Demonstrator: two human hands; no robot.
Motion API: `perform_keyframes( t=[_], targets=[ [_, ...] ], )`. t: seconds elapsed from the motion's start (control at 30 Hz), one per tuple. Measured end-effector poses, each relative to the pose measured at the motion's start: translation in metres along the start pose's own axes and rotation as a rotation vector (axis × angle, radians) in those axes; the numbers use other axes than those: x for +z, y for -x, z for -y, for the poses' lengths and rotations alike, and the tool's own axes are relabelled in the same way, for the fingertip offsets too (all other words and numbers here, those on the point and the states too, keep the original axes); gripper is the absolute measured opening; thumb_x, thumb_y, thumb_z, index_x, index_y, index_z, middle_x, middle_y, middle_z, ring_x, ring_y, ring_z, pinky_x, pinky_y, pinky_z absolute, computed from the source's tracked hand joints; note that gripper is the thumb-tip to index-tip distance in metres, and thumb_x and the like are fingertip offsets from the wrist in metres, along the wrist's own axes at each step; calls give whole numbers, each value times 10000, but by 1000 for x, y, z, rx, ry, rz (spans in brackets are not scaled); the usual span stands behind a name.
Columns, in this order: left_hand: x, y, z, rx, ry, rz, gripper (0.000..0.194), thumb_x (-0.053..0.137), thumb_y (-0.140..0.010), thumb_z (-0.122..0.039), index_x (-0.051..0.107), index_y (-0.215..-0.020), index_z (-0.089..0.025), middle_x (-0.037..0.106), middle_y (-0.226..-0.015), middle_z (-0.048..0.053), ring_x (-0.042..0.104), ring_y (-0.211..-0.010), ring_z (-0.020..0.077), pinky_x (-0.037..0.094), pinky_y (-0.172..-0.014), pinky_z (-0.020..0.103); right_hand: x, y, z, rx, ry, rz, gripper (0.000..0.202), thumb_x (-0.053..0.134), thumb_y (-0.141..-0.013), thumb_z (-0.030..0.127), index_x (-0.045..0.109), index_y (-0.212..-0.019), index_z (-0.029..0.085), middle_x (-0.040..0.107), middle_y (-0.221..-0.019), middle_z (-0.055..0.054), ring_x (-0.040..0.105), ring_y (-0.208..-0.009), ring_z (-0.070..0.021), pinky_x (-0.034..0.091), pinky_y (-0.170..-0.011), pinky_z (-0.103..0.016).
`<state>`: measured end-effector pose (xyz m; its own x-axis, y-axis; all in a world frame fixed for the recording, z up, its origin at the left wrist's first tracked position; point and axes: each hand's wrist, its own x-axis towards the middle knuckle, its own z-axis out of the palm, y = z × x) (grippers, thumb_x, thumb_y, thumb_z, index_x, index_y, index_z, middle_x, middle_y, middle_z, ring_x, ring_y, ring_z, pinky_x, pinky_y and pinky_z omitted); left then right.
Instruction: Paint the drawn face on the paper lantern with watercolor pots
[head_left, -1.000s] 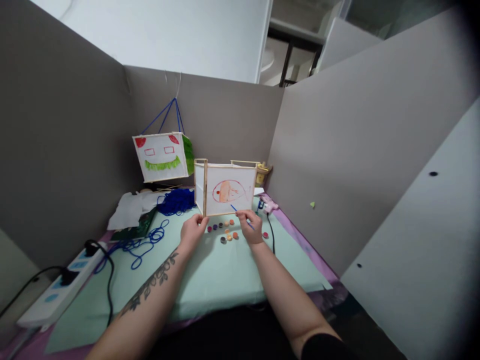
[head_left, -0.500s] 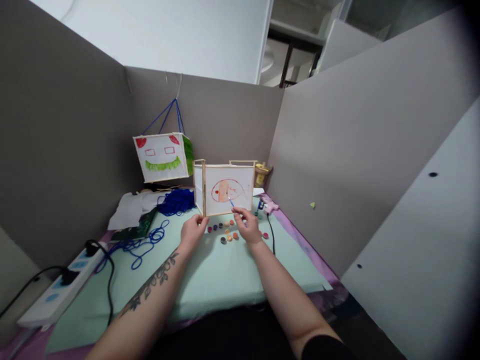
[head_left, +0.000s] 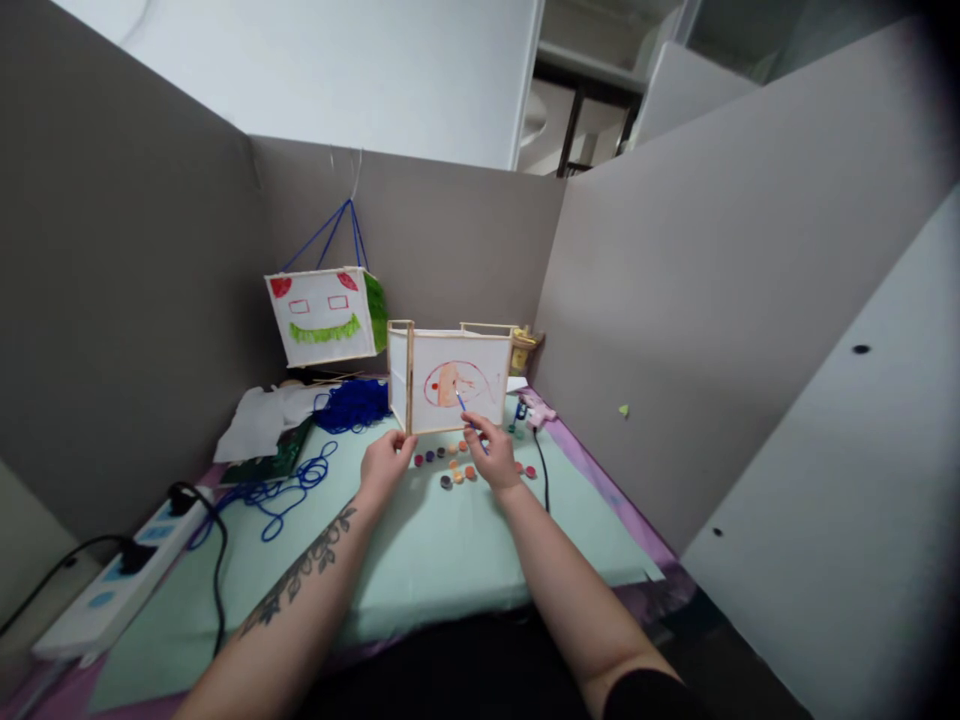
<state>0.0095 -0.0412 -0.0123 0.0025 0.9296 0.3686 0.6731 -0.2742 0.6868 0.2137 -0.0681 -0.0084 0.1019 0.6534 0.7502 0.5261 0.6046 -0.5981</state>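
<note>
Two bare hands: both at the centre of the frame, reaching in from the bottom edge.
Left hand (head_left: 386, 462): thumb and fingers together at the lower left corner of a wood-edged box (head_left: 450, 350), pinching or bracing it, the exact contact hard to tell; this seems meant to steady it.
Right hand (head_left: 491, 452): fingers closed around a thin blue brush (head_left: 465, 409), held like a pen, probably for fine control.
Brush tip: at the fish-like drawing (head_left: 446, 385), red outline with orange fill; whether it touches cannot be told.
Box: upright at centre, white panel facing the person, likely for easy reach.
Paint pots (head_left: 469, 472): small and round, just below the box, seemingly set close for dipping.
Hanging box (head_left: 322, 320): left of centre, slung from blue cords (head_left: 334, 232), painted with red shapes and a green band.
Blue cord heap (head_left: 356, 403): beneath it, pushed back from the hands.
Power strip (head_left: 120, 585): lower left, plugs in; blue markings, no legible words.
Writing: no brand or lettering readable anywhere.
</note>
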Motion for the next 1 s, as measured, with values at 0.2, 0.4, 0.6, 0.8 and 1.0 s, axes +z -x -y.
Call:
perform_keyframes(
  t=[0.2,0.4,0.6,0.8,1.0],
  targets=[
    [-1,-2,2,-17,-14,9,303,466,-811,-463,595,-735,-199,644,-710,2,557,-672,153,319,-573,235,-4,2,-5,140,-164,-212,328,475,-867,410,632,-714,167,648,-646,-32,613,-631,-157,485,-615,-269],
    [3,-7,11,-80,-127,80,282,477,-806,-456,626,-784,-218,689,-832,36,589,-741,195,322,-569,258,-16,-3,-7,226,-322,-243,417,452,-867,483,527,-589,182,503,-492,16,481,-482,-109,406,-483,-226],
    [6,-11,17,-66,-319,140,306,473,-794,-438,689,-816,-222,682,-935,100,609,-825,244,372,-590,277,-36,0,-13,300,-408,-22,493,448,-843,592,613,-669,160,583,-507,-20,539,-473,-122,431,-459,-235],
    [-8,-1,4,-48,-502,177,328,459,-797,-413,688,-766,-179,655,-912,146,604,-806,281,381,-603,310,-41,12,-26,359,-479,142,362,653,-729,511,682,-828,164,694,-666,-49,617,-560,-145,477,-498,-251],
    [-6,18,-23,219,-268,383,252,524,-779,-411,655,-873,-219,648,-970,84,585,-872,226,405,-738,294,-35,13,-22,372,-415,100,239,673,-699,367,669,-827,165,691,-680,-34,636,-615,-145,497,-560,-249]
  ],
)
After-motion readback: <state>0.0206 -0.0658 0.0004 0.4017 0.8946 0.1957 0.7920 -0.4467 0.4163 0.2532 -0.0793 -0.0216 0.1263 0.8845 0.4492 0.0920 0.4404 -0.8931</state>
